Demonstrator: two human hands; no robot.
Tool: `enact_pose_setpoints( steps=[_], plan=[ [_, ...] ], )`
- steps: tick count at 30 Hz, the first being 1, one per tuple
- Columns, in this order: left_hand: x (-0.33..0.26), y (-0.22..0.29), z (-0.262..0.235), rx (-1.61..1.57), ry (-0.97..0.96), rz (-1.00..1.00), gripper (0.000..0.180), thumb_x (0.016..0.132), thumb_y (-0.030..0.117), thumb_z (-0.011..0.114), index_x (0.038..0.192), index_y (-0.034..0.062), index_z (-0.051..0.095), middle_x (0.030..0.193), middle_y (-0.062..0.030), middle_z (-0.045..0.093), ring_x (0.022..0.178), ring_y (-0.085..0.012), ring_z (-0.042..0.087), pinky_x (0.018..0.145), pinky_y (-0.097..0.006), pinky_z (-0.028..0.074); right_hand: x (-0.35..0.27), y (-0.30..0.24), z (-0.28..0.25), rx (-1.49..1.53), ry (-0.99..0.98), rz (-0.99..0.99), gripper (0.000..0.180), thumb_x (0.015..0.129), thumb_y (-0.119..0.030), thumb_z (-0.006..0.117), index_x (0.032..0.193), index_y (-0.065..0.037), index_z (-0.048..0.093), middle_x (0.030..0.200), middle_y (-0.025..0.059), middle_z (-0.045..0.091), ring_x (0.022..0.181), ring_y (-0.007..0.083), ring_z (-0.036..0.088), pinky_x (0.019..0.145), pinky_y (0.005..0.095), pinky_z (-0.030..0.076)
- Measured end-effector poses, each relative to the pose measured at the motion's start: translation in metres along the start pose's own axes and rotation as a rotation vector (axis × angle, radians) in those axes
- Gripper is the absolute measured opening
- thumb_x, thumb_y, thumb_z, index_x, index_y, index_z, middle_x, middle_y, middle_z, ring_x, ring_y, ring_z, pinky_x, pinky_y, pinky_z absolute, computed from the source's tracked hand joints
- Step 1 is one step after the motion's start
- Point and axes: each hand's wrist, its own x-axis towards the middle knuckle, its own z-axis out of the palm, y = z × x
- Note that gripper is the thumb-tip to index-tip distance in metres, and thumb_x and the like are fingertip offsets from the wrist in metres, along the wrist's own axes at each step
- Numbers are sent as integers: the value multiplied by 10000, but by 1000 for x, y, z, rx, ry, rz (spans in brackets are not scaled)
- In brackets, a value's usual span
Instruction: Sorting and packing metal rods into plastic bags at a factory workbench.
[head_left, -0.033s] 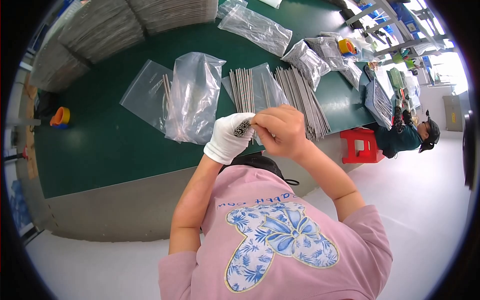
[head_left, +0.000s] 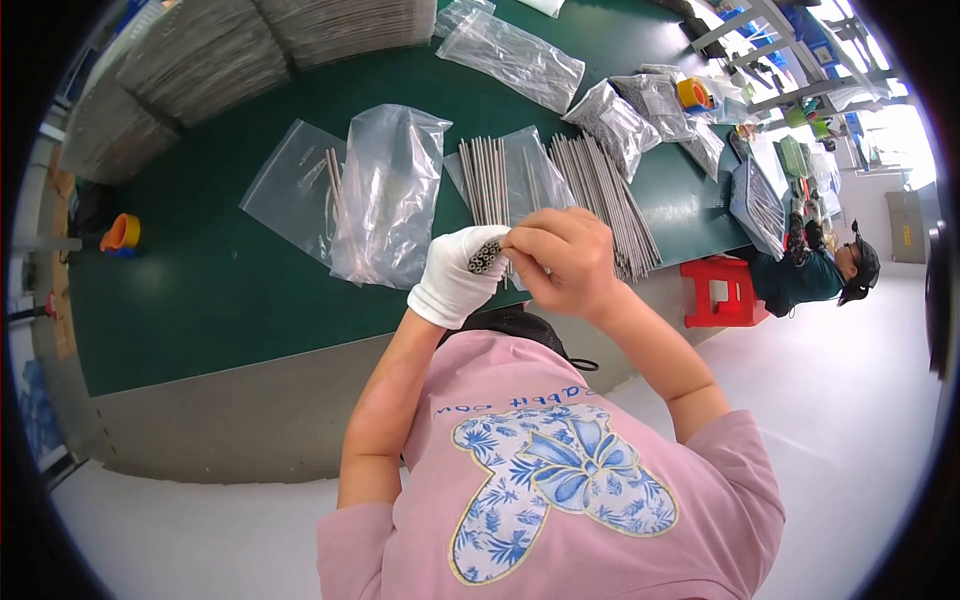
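Observation:
My left hand (head_left: 455, 275), in a white glove, is wrapped round a bundle of thin metal tubes (head_left: 485, 257), their hollow ends facing me. Bare, my right hand (head_left: 560, 260) is closed in a pinch beside those ends; whatever lies between its fingertips is too small to make out. Behind my hands a row of metal rods (head_left: 484, 175) lies on a clear plastic bag (head_left: 522, 165). To the right is a larger spread of grey rods (head_left: 600, 200). On the left, a clear bag (head_left: 390, 190) lies next to a few loose rods (head_left: 333, 175).
A green table (head_left: 220, 320) carries wrapped stacks (head_left: 200, 70) at the far left and filled bags (head_left: 615, 125) at the back right. Tape rolls (head_left: 122, 235) sit at the left edge. A person (head_left: 815, 270) works at the right, near a red stool (head_left: 722, 292) and blue tray (head_left: 757, 205).
My right hand has shifted very slightly, its fingers still pinched at the tube ends. Otherwise everything looks the same.

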Motion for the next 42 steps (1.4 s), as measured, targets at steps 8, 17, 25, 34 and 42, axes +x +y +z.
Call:
enact_pose_setpoints(
  steps=[8,17,25,34,42],
  plan=[
    [3,3,3,-7,1,23,228,683,4,649,889,65,576,754,-98,605,660,-270,594,577,-306,480,-2,-2,-3,-48,-10,44,112,614,-31,638,715,-63,601,696,35,584,525,183,522,482,275,377],
    [2,4,3,-5,13,26,221,693,38,674,894,66,586,779,-105,619,675,-271,605,583,-302,486,1,-4,-9,-26,12,54,116,658,-57,631,748,-89,565,703,25,575,512,205,507,467,297,386],
    [3,5,3,-13,30,9,201,687,46,682,872,66,604,755,-105,625,664,-270,612,578,-301,490,6,-12,-10,203,193,130,135,713,-8,584,831,-53,534,726,56,596,525,225,544,495,311,422],
    [1,0,4,-2,31,24,198,697,60,677,883,72,609,758,-113,624,669,-273,613,585,-298,493,-6,0,-2,170,-142,187,156,711,-7,621,853,-33,561,692,87,554,589,229,553,510,284,421],
    [-1,0,3,-8,19,-21,176,708,50,663,875,70,609,756,-108,624,652,-264,614,572,-301,488,44,-26,-86,8,171,-13,131,706,-21,641,813,-47,570,755,59,586,612,172,552,524,270,426]
  ],
)
